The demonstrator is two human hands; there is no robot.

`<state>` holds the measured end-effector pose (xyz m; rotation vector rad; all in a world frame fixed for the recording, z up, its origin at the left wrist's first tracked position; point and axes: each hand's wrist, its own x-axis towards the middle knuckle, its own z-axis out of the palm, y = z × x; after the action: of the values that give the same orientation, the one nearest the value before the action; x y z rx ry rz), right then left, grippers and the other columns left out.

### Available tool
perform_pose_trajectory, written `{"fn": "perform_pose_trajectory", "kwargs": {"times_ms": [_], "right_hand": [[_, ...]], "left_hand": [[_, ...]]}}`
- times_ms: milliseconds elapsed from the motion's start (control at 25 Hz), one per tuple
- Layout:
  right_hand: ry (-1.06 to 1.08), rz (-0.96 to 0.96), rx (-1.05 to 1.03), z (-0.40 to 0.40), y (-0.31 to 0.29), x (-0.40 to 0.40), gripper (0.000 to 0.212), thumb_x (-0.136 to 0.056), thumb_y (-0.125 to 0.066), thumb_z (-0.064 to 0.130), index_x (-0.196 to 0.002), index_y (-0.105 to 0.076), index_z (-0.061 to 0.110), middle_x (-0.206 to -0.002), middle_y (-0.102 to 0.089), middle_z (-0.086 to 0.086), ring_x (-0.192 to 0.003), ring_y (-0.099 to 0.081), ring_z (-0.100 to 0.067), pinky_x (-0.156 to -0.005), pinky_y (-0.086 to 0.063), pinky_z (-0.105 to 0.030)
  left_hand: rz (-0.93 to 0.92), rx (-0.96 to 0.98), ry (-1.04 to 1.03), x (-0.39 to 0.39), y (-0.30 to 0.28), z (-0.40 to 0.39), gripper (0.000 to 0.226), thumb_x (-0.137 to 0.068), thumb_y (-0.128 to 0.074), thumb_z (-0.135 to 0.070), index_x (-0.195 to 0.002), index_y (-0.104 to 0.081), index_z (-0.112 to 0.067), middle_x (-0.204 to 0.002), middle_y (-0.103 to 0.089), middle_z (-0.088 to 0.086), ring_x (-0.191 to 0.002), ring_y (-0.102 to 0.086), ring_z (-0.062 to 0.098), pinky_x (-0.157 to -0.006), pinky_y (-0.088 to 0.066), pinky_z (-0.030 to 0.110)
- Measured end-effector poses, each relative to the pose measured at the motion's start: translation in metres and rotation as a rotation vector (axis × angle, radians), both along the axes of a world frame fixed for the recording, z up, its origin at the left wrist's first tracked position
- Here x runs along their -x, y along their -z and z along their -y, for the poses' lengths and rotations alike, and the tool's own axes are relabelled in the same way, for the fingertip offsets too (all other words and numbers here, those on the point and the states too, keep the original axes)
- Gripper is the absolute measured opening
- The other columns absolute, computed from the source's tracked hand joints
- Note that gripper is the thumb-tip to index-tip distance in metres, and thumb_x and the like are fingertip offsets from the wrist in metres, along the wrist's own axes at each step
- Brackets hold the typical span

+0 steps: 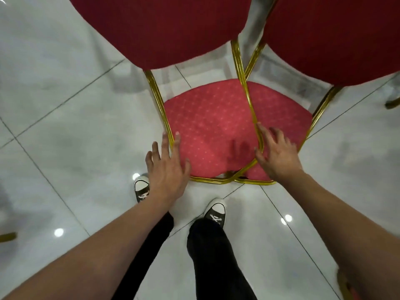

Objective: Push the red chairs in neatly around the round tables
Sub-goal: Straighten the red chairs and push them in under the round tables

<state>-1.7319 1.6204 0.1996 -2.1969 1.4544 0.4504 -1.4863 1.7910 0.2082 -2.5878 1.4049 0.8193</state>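
Observation:
Two red chairs with gold metal frames stand side by side just ahead of me. The left chair's dark red backrest (160,29) fills the top middle, and the right chair's backrest (337,35) fills the top right. Below them I see the lighter red dotted seat cushion (212,126). My left hand (166,167) hovers with spread fingers beside the left gold frame rail (161,107). My right hand (279,152) is spread over the gold rail (249,100) where the two chairs meet. Neither hand grips anything. No round table is in view.
Glossy white floor tiles (65,126) lie all around. My two feet in black-and-white sneakers (216,211) stand just behind the chairs. A gold chair leg (392,103) shows at the right edge, another bit of gold frame at the far left bottom.

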Motion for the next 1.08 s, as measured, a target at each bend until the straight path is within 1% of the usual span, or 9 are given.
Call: {"fn": "perform_pose_trajectory", "kwargs": {"times_ms": [160, 320, 440, 520, 560, 720, 800, 920, 1080], "right_hand": [[0.021, -0.072, -0.009, 0.018, 0.107, 0.024, 0.072, -0.099, -0.050, 0.050, -0.160, -0.013, 0.040, -0.156, -0.032, -0.021, -0.135, -0.040, -0.048, -0.108, -0.035, -0.063], [0.095, -0.104, -0.040, 0.031, 0.171, 0.040, 0.073, -0.094, -0.048, 0.061, -0.158, -0.015, 0.044, -0.156, -0.028, -0.021, -0.131, -0.041, -0.053, -0.106, -0.038, -0.066], [0.116, -0.072, -0.120, 0.033, 0.197, 0.034, 0.077, -0.094, -0.045, 0.070, -0.155, -0.001, 0.057, -0.152, -0.029, -0.023, -0.128, -0.044, -0.056, -0.107, -0.039, -0.065], [0.164, -0.017, -0.152, 0.034, 0.204, 0.028, 0.081, -0.090, -0.047, 0.074, -0.149, 0.008, 0.066, -0.146, -0.032, -0.027, -0.125, -0.046, -0.059, -0.107, -0.041, -0.064], [0.191, 0.014, -0.155, 0.034, 0.206, 0.026, 0.083, -0.088, -0.049, 0.076, -0.147, 0.010, 0.069, -0.143, -0.033, -0.028, -0.125, -0.045, -0.059, -0.108, -0.041, -0.064], [0.178, 0.075, -0.103, 0.030, 0.207, 0.019, 0.087, -0.077, -0.047, 0.091, -0.144, 0.006, 0.074, -0.133, -0.038, -0.030, -0.123, -0.044, -0.057, -0.110, -0.036, -0.063], [0.233, 0.105, -0.079, 0.028, 0.210, 0.022, 0.088, -0.071, -0.044, 0.093, -0.145, 0.001, 0.074, -0.132, -0.040, -0.030, -0.123, -0.045, -0.054, -0.111, -0.035, -0.062], [0.364, 0.208, -0.116, 0.026, 0.212, 0.025, 0.087, -0.070, -0.053, 0.091, -0.143, -0.008, 0.077, -0.136, -0.039, -0.028, -0.128, -0.044, -0.053, -0.116, -0.034, -0.059], [0.489, 0.256, -0.205, 0.023, 0.203, 0.025, 0.082, -0.075, -0.063, 0.081, -0.142, -0.016, 0.076, -0.139, -0.037, -0.025, -0.134, -0.042, -0.052, -0.119, -0.031, -0.052]], "left_hand": [[-0.058, -0.114, -0.040, 0.004, 0.125, -0.007, 0.071, -0.097, -0.026, -0.060, -0.156, 0.011, -0.046, -0.168, 0.004, 0.015, -0.150, -0.011, 0.047, -0.114, -0.024, 0.067], [-0.138, -0.213, -0.156, 0.003, 0.205, -0.019, 0.069, -0.095, -0.027, -0.073, -0.151, 0.009, -0.057, -0.166, 0.013, 0.020, -0.150, -0.007, 0.050, -0.114, -0.027, 0.067], [-0.240, -0.199, -0.199, -0.002, 0.236, -0.026, 0.075, -0.090, -0.032, -0.078, -0.147, 0.015, -0.063, -0.161, -0.012, 0.027, -0.143, -0.028, 0.052, -0.108, -0.035, 0.063], [-0.379, -0.103, -0.241, -0.008, 0.248, -0.031, 0.080, -0.088, -0.042, -0.076, -0.145, 0.013, -0.067, -0.143, -0.039, 0.027, -0.127, -0.048, 0.048, -0.104, -0.043, 0.056], [-0.478, -0.050, -0.286, -0.010, 0.252, -0.033, 0.081, -0.088, -0.049, -0.072, -0.145, 0.010, -0.069, -0.138, -0.044, 0.023, -0.124, -0.052, 0.045, -0.105, -0.044, 0.052], [-0.796, 0.072, -0.515, -0.008, 0.253, -0.031, 0.081, -0.087, -0.062, -0.065, -0.145, -0.005, -0.071, -0.149, -0.038, 0.013, -0.135, -0.046, 0.036, -0.113, -0.041, 0.056], [-0.821, 0.111, -0.589, -0.006, 0.255, -0.029, 0.078, -0.085, -0.062, -0.066, -0.144, -0.012, -0.072, -0.146, -0.039, 0.011, -0.132, -0.048, 0.032, -0.114, -0.041, 0.052], [-0.725, 0.160, -0.592, -0.004, 0.247, -0.037, 0.073, -0.083, -0.057, -0.074, -0.139, -0.012, -0.077, -0.126, -0.034, 0.004, -0.112, -0.048, 0.025, -0.110, -0.035, 0.032], [-0.643, 0.175, -0.568, -0.009, 0.221, -0.044, 0.073, -0.082, -0.058, -0.075, -0.138, -0.012, -0.078, -0.120, -0.034, 0.004, -0.105, -0.052, 0.025, -0.103, -0.036, 0.028]]}}
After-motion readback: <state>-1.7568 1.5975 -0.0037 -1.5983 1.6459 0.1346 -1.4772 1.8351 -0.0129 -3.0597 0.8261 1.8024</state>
